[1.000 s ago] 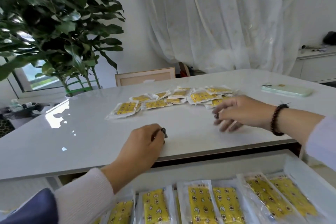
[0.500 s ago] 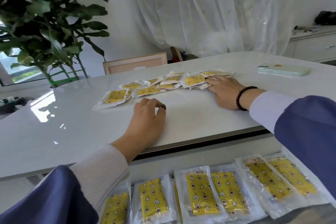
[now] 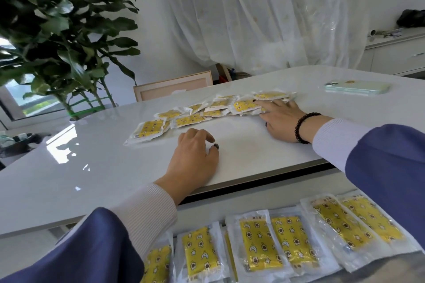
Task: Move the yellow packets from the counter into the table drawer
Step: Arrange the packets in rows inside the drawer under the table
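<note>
- Left hand (image 3: 195, 156) is laid palm down on the counter (image 3: 92, 167) near its front edge, forearm angled up from the lower left; fingers loosely curled, nothing held, a dark ring seen on one finger.
- Right hand (image 3: 279, 119) is stretched forward and left across the counter, palm down, fingers spread flat and open; fingertips are pressed on the right end of the packets (image 3: 190, 119). Nothing is pinched or lifted. A dark bead bracelet (image 3: 303, 127) is worn at the wrist.
- Both arms are clad in ribbed white cuffs under smooth blue sleeves.
- Packets on the counter: a loose, overlapping row of flat rectangular pouches, clear crinkled plastic over yellow patterned inserts, running from left-centre to the right hand.
- More packets are laid side by side in the open drawer (image 3: 253, 208) below the counter's front edge, yellow with small star and flower prints, white sealed borders.
- Counter is glossy white, window glare on its left part.
- A pale green phone (image 3: 357, 87) is lying flat at the far right, well apart from the packets.
- A broad-leaved plant (image 3: 57, 30) stands behind at left; sheer white curtain (image 3: 264, 14) beyond.
</note>
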`<action>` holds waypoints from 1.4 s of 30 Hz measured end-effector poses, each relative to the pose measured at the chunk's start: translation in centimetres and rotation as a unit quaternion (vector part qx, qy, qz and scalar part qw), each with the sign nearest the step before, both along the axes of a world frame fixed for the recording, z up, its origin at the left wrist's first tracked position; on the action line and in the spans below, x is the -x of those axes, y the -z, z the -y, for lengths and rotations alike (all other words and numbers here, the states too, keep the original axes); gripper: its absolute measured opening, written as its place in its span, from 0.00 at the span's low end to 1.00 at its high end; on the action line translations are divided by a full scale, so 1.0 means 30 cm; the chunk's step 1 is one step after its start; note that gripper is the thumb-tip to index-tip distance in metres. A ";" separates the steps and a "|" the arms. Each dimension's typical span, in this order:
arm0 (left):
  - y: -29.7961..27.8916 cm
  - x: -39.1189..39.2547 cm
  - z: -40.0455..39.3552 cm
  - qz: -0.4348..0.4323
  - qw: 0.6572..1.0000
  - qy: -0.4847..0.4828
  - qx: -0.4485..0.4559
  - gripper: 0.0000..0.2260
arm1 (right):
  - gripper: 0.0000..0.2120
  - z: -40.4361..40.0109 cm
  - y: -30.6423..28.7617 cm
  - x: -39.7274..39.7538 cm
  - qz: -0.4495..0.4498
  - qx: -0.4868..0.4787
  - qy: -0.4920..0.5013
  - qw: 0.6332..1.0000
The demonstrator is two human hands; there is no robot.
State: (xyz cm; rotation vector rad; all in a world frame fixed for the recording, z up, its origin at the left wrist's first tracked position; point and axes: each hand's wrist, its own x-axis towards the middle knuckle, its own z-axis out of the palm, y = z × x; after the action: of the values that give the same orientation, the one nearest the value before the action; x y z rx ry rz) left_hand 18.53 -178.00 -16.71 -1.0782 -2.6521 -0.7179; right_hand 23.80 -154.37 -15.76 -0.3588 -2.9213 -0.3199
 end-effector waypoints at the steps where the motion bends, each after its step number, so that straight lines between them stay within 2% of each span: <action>1: -0.006 0.003 -0.009 0.006 1.000 0.004 0.022 0.13 | 0.20 0.000 0.001 0.007 0.005 -0.001 0.001 1.000; 4: -0.041 0.038 -0.074 0.016 0.996 0.025 0.087 0.19 | 0.20 0.000 0.004 0.015 -0.015 0.015 -0.006 1.000; 8: -0.104 0.116 -0.241 -0.022 0.994 0.031 0.102 0.33 | 0.24 -0.013 0.014 0.006 -0.057 0.079 0.004 0.995; 11: -0.102 0.160 -0.359 -0.072 0.989 0.013 0.127 0.35 | 0.27 -0.034 0.025 -0.001 -0.090 0.109 0.012 0.990; 14: -0.071 0.183 -0.447 -0.124 0.975 0.013 0.181 0.32 | 0.27 -0.048 0.021 -0.019 -0.128 0.129 -0.009 0.983; 17: -0.060 0.185 -0.491 -0.175 0.967 0.007 0.187 0.29 | 0.28 -0.053 0.020 -0.040 -0.188 0.182 -0.027 0.965; 19: -0.063 0.180 -0.490 -0.210 0.957 -0.007 0.202 0.23 | 0.27 -0.033 0.037 -0.045 -0.216 0.234 -0.033 0.947; 21: -0.078 0.179 -0.454 -0.247 0.934 -0.032 0.255 0.15 | 0.26 -0.002 0.058 -0.028 -0.231 0.285 -0.047 0.929; 24: -0.123 0.120 -0.418 -0.282 0.921 -0.054 0.265 0.10 | 0.23 -0.014 0.029 -0.069 -0.270 0.298 -0.054 0.914; 32: -0.091 0.045 -0.232 -0.260 0.940 -0.011 0.218 0.08 | 0.13 -0.142 0.024 -0.182 -0.312 0.320 0.003 0.895; 35: -0.092 0.050 -0.110 -0.245 0.959 0.004 0.140 0.13 | 0.12 -0.095 0.022 -0.174 -0.294 0.316 -0.048 0.901; 37: -0.059 0.043 -0.043 -0.259 0.964 0.027 0.057 0.18 | 0.13 -0.058 0.012 -0.171 -0.341 0.321 -0.060 0.882; 40: 0.011 0.044 0.034 -0.237 0.971 0.008 -0.001 0.23 | 0.10 -0.043 0.003 -0.158 -0.407 0.341 -0.025 0.847; 42: 0.033 0.059 0.058 -0.196 0.980 -0.014 -0.041 0.19 | 0.07 -0.060 0.004 -0.129 -0.400 0.347 0.005 0.848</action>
State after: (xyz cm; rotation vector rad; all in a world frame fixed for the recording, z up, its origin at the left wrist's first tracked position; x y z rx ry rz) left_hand 16.75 -179.74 -17.71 -1.0355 -2.2786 -0.5387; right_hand 27.67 -152.57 -15.87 -0.4535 -2.0846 0.7443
